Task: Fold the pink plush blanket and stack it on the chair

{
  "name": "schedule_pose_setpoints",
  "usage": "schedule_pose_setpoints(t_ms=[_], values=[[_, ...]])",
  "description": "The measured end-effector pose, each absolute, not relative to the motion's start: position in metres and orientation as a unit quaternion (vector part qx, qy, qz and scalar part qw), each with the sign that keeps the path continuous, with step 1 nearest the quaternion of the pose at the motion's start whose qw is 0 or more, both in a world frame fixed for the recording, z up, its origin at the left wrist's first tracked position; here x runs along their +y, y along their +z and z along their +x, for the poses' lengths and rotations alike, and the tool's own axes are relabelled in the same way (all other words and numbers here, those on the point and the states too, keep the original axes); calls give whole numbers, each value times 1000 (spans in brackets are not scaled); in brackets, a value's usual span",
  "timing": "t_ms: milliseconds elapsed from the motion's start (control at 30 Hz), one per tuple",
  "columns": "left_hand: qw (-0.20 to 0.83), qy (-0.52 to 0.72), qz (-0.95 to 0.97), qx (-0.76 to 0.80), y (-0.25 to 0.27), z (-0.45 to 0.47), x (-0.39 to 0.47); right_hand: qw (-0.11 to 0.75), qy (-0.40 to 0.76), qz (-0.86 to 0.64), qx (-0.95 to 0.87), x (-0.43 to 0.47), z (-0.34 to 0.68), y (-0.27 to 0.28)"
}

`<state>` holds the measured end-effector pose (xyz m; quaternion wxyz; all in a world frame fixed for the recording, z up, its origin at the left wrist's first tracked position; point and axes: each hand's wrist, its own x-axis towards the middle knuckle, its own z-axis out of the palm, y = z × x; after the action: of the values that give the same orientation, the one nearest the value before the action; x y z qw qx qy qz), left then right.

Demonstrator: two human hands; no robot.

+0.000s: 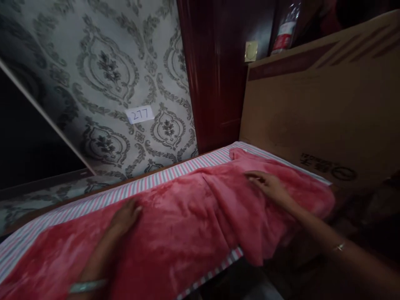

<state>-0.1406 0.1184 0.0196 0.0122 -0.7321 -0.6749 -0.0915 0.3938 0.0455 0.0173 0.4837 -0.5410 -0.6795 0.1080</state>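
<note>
A plush pink-red blanket [184,225] lies across a surface covered with a striped sheet [146,183]. Its right part is rumpled, with folds running toward me and a corner drooping over the near edge. My left hand [125,214] rests palm down on the blanket's left part, near its far border, fingers lying flat. On the bunched right part is my right hand [270,187]. Its fingers point left, loosely bent and somewhat apart, touching the plush; no firm grip on the fabric shows. Slight blur softens both hands.
A large cardboard box [312,104] stands along the right side, with a plastic bottle [284,35] at its top edge. Behind the surface are patterned wallpaper [109,71], a paper label reading 277 [140,114] and a dark red door [215,75]. A dark screen [31,129] is at left.
</note>
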Motion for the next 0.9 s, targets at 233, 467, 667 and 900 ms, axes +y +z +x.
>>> schedule_pose_setpoints(t_ms=[233,467,667,900], values=[[14,-28,-791,-611,12,12,152,453,3,-753,-477,52,518,10],[77,-29,-768,-636,-4,17,160,362,36,-812,-457,98,543,18],[94,-17,-766,-636,-7,15,165,296,108,-854,-414,141,545,11],[87,-26,-766,-636,-9,14,169,315,153,-867,-355,129,556,11]])
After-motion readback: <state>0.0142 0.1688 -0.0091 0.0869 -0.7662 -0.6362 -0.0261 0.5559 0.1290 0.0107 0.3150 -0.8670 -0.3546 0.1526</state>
